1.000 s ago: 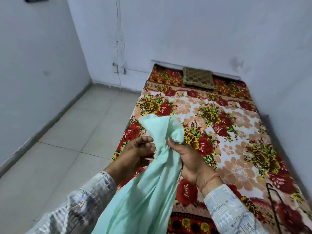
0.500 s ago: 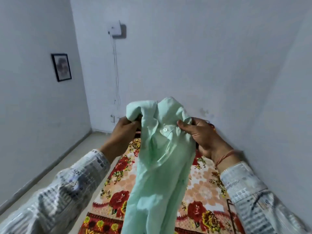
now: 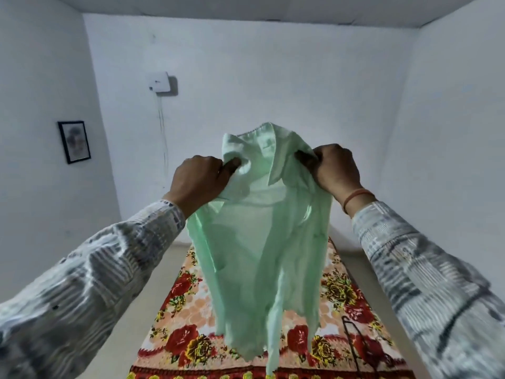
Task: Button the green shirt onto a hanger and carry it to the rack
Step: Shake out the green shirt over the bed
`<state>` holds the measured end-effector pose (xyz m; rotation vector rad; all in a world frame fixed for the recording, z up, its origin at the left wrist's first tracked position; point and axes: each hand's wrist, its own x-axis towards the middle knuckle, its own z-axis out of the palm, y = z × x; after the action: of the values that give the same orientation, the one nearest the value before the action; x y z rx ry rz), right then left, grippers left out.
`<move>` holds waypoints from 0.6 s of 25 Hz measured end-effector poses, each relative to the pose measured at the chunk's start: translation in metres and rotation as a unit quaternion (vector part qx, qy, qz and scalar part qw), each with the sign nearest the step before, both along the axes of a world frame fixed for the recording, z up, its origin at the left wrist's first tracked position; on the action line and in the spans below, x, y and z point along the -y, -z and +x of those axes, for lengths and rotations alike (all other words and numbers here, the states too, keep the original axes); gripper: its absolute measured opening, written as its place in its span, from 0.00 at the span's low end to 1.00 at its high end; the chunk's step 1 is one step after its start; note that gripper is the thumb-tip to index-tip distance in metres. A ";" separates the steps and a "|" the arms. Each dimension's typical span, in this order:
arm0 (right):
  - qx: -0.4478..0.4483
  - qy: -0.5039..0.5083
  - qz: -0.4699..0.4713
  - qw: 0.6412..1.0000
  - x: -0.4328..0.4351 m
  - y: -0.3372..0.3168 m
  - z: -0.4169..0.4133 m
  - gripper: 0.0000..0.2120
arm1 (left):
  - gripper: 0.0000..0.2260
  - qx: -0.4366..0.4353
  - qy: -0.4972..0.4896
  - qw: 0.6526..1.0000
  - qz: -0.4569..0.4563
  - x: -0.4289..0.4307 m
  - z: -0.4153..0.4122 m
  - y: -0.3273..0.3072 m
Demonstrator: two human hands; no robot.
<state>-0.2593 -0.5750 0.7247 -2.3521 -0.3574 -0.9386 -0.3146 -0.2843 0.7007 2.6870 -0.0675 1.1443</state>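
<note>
Both hands, held apart, pinch the green shirt (image 3: 262, 242) by its shoulders, left hand (image 3: 198, 181) at nine o'clock and right hand (image 3: 337, 168) at three, so it hangs lengthwise toward six above the bed (image 3: 180, 310), hanger (image 3: 355, 343) nearer the right hand.

shirt (image 3: 262, 242) held above bed (image 3: 188, 340), hanger (image 3: 352, 340) on bed at right
</note>
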 end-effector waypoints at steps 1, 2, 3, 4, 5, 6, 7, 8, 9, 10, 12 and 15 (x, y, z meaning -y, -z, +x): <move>0.007 0.030 -0.033 0.999 0.003 -0.003 -0.003 0.29 | 0.34 -0.031 -0.023 0.999 -0.023 -0.002 0.001 -0.003; 0.005 0.047 -0.067 0.997 0.006 -0.005 -0.005 0.30 | 0.35 -0.067 -0.022 0.994 -0.089 -0.006 0.002 -0.008; -0.005 0.052 -0.087 0.995 0.010 -0.007 -0.006 0.32 | 0.36 -0.120 0.032 0.971 -0.206 -0.011 0.002 -0.013; -0.014 0.055 -0.083 0.995 0.016 -0.010 -0.006 0.33 | 0.38 -0.196 0.136 0.904 -0.354 -0.018 -0.001 -0.018; -0.016 0.063 -0.061 0.996 0.022 -0.013 -0.007 0.34 | 0.40 -0.269 0.226 0.828 -0.438 -0.025 -0.008 -0.025; -0.024 0.070 -0.035 0.997 0.030 -0.016 -0.006 0.34 | 0.41 -0.330 0.288 0.788 -0.432 -0.032 -0.013 -0.030; -0.038 0.071 -0.022 0.996 0.034 -0.018 -0.008 0.33 | 0.36 -0.359 0.324 0.794 -0.368 -0.039 -0.018 -0.033; -0.058 0.063 -0.020 0.996 0.035 -0.018 -0.011 0.32 | 0.28 -0.362 0.325 0.833 -0.262 -0.044 -0.022 -0.035; -0.075 0.043 -0.016 0.996 0.035 -0.017 -0.013 0.31 | 0.18 -0.334 0.254 0.898 -0.135 -0.047 -0.022 -0.036; -0.094 0.015 0.005 0.995 0.034 -0.015 -0.017 0.30 | 0.12 -0.276 0.187 0.941 -0.058 -0.047 -0.021 -0.037; -0.139 -0.047 0.063 0.987 0.029 -0.010 -0.027 0.30 | 0.17 -0.173 0.149 0.962 -0.153 -0.043 -0.022 -0.032; -0.142 -0.067 0.081 0.984 0.018 -0.006 -0.044 0.28 | 0.19 -0.238 0.253 0.798 -0.493 -0.033 -0.028 -0.026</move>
<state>-0.3037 -0.5929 0.7310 -2.2409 -0.3069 -0.5382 -0.3428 -0.2514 0.7269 1.7365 -0.0721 0.1752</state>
